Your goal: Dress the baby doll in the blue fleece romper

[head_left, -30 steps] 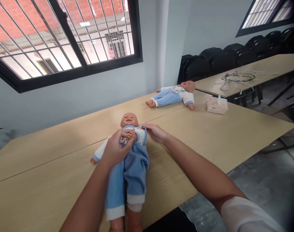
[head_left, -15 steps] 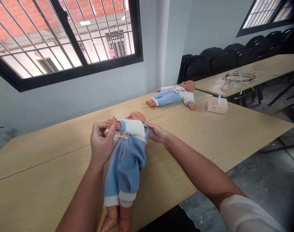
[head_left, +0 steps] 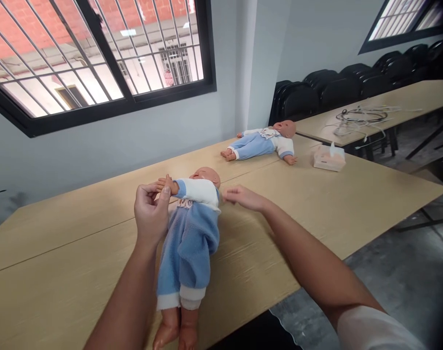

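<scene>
A baby doll [head_left: 194, 228] in a white top and blue trousers lies on its side on the table, its feet towards me. My left hand [head_left: 151, 209] pinches the doll's small hand [head_left: 167, 185] between thumb and fingers, keeping that arm drawn across to the left. Just right of the doll's back, apart from the clothing, is my right hand [head_left: 243, 198]. Its fingers are curled together, slightly blurred, with nothing visible in them. The doll's other arm is hidden, and its head [head_left: 208, 175] points away from me.
A second doll [head_left: 259, 143] in matching clothes lies on its back farther along the table [head_left: 279, 218]. Nearby stands a tissue box [head_left: 329, 158]. Cables [head_left: 363, 121] lie on another table at the right, before stacked black chairs [head_left: 330, 90].
My right hand has let go of the blue edge at the back of the doll's top and moved a little right. My left hand keeps hold of the doll's hand, shifted slightly left.
</scene>
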A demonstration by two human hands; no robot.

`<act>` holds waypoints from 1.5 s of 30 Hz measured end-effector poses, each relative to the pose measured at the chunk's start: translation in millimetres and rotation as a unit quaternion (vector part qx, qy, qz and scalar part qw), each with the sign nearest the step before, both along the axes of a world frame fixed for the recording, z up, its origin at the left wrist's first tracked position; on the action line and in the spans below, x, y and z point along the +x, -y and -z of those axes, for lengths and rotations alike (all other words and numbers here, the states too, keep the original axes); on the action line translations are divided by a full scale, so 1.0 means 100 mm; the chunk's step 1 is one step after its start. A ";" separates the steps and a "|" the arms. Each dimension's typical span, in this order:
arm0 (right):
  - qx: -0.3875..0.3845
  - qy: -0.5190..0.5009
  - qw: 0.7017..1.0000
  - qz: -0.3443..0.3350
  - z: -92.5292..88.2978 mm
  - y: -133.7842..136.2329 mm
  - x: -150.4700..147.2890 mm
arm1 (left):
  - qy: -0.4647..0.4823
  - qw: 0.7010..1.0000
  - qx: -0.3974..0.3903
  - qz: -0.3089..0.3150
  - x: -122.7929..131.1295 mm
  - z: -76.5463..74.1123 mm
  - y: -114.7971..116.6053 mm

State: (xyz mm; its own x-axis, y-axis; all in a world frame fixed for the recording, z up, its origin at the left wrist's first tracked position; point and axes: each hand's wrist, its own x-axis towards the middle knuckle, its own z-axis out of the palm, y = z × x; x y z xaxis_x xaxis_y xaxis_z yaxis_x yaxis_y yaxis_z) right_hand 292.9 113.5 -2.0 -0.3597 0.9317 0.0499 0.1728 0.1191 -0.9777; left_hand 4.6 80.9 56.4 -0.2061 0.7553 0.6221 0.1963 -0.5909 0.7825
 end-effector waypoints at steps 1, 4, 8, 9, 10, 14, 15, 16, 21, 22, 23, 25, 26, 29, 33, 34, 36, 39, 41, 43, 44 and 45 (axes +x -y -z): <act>-0.007 0.040 0.996 -0.074 0.00 0.06 0.00 | 0.001 1.000 -0.002 -0.002 0.00 0.00 0.00; -0.015 0.116 0.967 -0.226 0.06 0.18 -0.07 | 0.010 1.000 -0.003 -0.002 -0.01 -0.01 0.00; -0.018 0.098 0.959 -0.267 0.03 0.24 -0.11 | 0.006 1.000 0.000 -0.014 -0.02 -0.02 -0.01; -0.010 0.086 0.961 -0.263 0.00 0.24 -0.09 | 0.006 1.000 -0.002 -0.017 -0.03 -0.02 -0.02; 0.002 0.074 0.963 -0.258 -0.04 0.24 -0.05 | 0.008 1.000 -0.005 -0.019 -0.03 -0.02 -0.02; 0.074 -0.004 0.976 -0.207 -0.14 0.21 0.05 | 0.020 1.000 -0.009 -0.021 -0.04 -0.04 -0.01; 0.084 -0.029 0.978 -0.186 -0.13 0.21 0.05 | 0.022 1.000 -0.008 -0.021 -0.04 -0.04 -0.01; 0.089 -0.054 0.980 -0.167 -0.11 0.20 0.03 | 0.023 1.000 -0.007 -0.021 -0.04 -0.05 -0.01; 0.031 -0.088 0.978 -0.184 0.03 0.20 -0.08 | 0.018 1.000 -0.014 -0.019 -0.03 -0.04 -0.02; 0.015 -0.066 0.976 -0.205 0.04 0.21 -0.09 | 0.019 1.000 -0.018 -0.015 -0.03 -0.04 -0.02; 0.005 -0.042 0.974 -0.222 0.05 0.22 -0.10 | 0.021 0.999 -0.023 -0.010 -0.03 -0.03 -0.02; 0.013 -0.013 0.972 -0.234 0.03 0.22 -0.09 | 0.024 0.999 -0.030 -0.005 -0.03 -0.03 -0.02; 0.035 -0.020 0.975 -0.220 0.01 0.22 -0.09 | 0.024 0.999 -0.032 -0.004 -0.03 -0.04 -0.01; 0.104 -0.091 0.981 -0.135 -0.04 0.23 -0.08 | 0.026 0.999 -0.036 -0.002 -0.02 -0.04 0.00; 0.075 -0.097 0.986 -0.116 -0.07 0.23 -0.08 | 0.022 0.999 -0.034 0.014 0.00 -0.02 0.00; 0.062 -0.081 0.986 -0.135 -0.08 0.24 -0.08 | 0.019 0.999 -0.029 0.019 0.00 0.00 -0.01; 0.038 -0.037 0.982 -0.179 -0.07 0.24 -0.06 | 0.013 0.999 -0.018 0.035 0.02 0.02 -0.01; 0.018 0.046 0.977 -0.206 -0.02 0.21 -0.03 | 0.011 0.997 -0.008 0.074 0.05 0.05 0.00; 0.032 0.103 0.977 -0.182 0.04 0.17 -0.03 | 0.002 0.996 0.001 0.092 0.08 0.06 0.03; 0.051 0.151 0.976 -0.146 0.09 0.13 -0.04 | -0.021 0.995 0.014 0.098 0.12 0.05 0.09; 0.056 0.170 0.975 -0.132 0.10 0.12 -0.04 | -0.037 0.994 0.018 0.098 0.14 0.05 0.12; 0.057 0.182 0.974 -0.125 0.10 0.11 -0.04 | -0.058 0.993 0.021 0.100 0.17 0.04 0.16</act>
State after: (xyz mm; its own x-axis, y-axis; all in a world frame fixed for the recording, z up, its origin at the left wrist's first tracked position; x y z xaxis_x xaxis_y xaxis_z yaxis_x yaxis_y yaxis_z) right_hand 288.6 102.1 -12.0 -0.5871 0.8092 -0.0246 0.4573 0.3064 -0.8349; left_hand 21.6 64.9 52.7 0.0208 0.7473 0.6641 0.1600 -0.6582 0.7356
